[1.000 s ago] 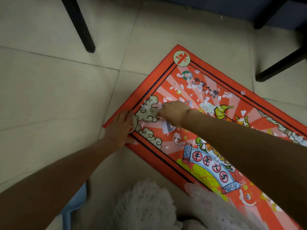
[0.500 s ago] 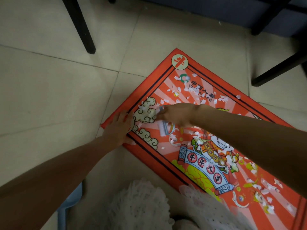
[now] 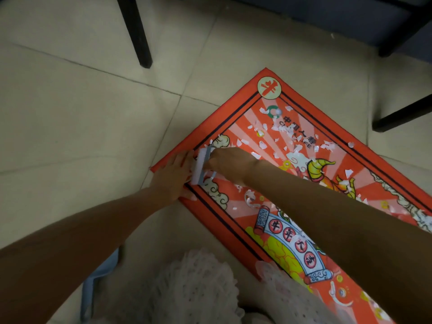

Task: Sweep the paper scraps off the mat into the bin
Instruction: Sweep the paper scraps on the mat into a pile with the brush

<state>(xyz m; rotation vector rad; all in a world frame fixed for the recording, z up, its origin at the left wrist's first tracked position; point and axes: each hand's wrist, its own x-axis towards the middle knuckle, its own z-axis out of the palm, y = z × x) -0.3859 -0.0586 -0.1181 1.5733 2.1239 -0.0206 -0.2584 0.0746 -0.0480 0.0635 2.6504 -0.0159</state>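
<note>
Her left hand (image 3: 173, 181) lies flat on the red mat's (image 3: 236, 113) corner. Her right hand (image 3: 230, 163) grips what looks like a small scraper (image 3: 201, 168), paper scraps (image 3: 287, 134) beyond.

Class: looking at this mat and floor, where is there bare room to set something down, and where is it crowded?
Bare: floor tiles left of the mat, up to the black leg. Crowded: paper scraps litter the mat's upper part; both hands meet at its left corner.

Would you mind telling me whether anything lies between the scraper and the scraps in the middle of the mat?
Nothing visible does. The scraper in the right hand sits at the mat's left corner; the scraps lie on open mat beyond.
</note>
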